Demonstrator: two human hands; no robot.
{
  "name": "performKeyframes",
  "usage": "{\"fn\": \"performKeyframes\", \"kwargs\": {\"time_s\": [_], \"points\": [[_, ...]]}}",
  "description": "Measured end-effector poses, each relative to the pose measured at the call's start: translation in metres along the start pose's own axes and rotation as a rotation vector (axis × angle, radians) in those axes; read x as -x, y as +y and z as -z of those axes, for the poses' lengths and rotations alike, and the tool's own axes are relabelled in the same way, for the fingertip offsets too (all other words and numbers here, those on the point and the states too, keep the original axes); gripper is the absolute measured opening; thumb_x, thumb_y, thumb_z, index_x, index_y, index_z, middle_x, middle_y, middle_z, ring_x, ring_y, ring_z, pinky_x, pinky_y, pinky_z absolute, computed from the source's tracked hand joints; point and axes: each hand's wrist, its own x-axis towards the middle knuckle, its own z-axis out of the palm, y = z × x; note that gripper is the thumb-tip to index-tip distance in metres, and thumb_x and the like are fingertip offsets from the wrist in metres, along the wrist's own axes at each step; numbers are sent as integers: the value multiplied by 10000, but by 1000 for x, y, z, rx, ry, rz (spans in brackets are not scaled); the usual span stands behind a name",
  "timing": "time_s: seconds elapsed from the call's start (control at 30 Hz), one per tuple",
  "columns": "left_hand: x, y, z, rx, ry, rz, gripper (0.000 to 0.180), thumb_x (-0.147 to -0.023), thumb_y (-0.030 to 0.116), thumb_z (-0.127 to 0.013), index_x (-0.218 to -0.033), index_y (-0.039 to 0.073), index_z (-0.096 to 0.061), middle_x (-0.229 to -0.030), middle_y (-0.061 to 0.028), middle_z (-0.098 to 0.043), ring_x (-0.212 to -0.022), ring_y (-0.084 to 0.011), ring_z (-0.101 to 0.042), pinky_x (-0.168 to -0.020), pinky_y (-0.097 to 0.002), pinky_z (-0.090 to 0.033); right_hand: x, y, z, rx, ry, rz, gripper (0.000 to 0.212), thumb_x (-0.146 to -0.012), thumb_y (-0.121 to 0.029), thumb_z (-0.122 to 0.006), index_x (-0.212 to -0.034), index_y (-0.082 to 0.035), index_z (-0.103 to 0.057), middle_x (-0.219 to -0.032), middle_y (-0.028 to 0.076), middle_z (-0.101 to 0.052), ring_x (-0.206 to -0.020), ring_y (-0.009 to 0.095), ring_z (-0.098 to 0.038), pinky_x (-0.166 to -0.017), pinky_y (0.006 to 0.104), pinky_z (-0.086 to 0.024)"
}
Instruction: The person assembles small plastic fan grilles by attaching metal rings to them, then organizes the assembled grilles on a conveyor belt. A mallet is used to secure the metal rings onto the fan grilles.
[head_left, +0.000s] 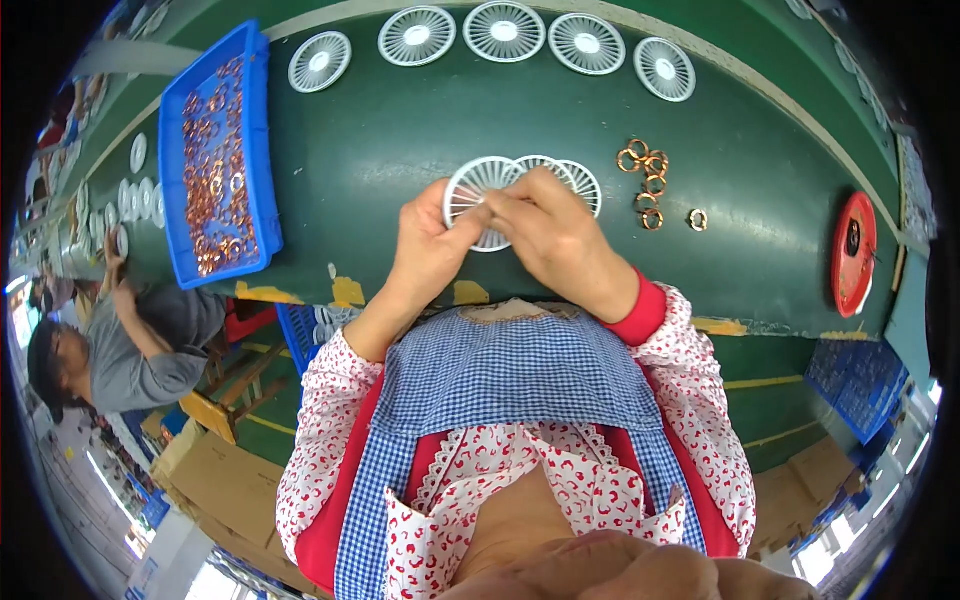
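Observation:
A white spoked disc (482,178), round like a small wheel cover, is tilted up over the green table. My left hand (428,235) grips its left rim, with the thumb across the front. Closed fingers of my right hand (553,228) meet at the disc's middle and cover its hub. Anything small between those fingertips is hidden. Just behind, partly covered by my right hand and the held disc, more white discs (588,186) overlap on the table. To the right lie several copper-coloured rings (655,185), with one ring (698,219) apart from them.
Several white discs (504,32) line the table's far side in an arc. A blue tray (266,190) of copper-coloured rings stands at left, and a red dish (866,225) with a dark item at right. Beyond the tray, another person (150,345) sits reaching toward white discs.

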Motion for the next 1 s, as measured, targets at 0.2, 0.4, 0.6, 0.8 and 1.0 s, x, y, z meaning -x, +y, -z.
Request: {"fn": "performKeyframes", "kwargs": {"time_s": [0.2,0.4,0.6,0.8,1.0], "points": [[-1,0,21,-540,107,-282,134,-817,75,-705,-906,-13,-661,-767,-51,-681,-680,-80,-611,-605,-268,-512,4,6,8,3,-54,-47,262,-744,-56,-717,-997,-40,-653,-890,92,-579,-758,258,-612,-630,349,-520],[-44,21,108,-1533,392,-798,195,-771,10,-671,-963,31,-644,-890,-136,-659,-778,-301,-624,-683,-391,-519,17,61,95,709,-62,-249,294,-691,-52,-724,-982,-68,-680,-928,80,-635,-884,278,-597,-741,375,-528],[-54,15,116,-1643,437,-740,464,-734,84,-703,-1174,-14,-593,-1233,-244,-572,-1185,-414,-514,-1016,-469,-411,24,92,103,671,-190,-267,269,-706,-42,-709,-975,-43,-701,-883,100,-641,-865,287,-598,-778,375,-520],[-23,17,7,-1113,-370,-652,594,-659,238,-834,-1176,75,-590,-1401,-171,-484,-1274,-376,-470,-1051,-459,-399,14,80,105,582,-169,-301,273,-718,-8,-697,-990,-20,-696,-887,118,-636,-804,281,-616,-739,368,-525],[-42,3,-9,-1186,-258,-569,844,-632,284,-844,-1324,-36,-482,-1210,-185,-573,-1088,-363,-535,-955,-437,-438,16,43,79,-239,-36,-530,250,-797,32,-692,-1045,39,-663,-953,66,-594,-714,73,-611,-594,195,-481]]}}
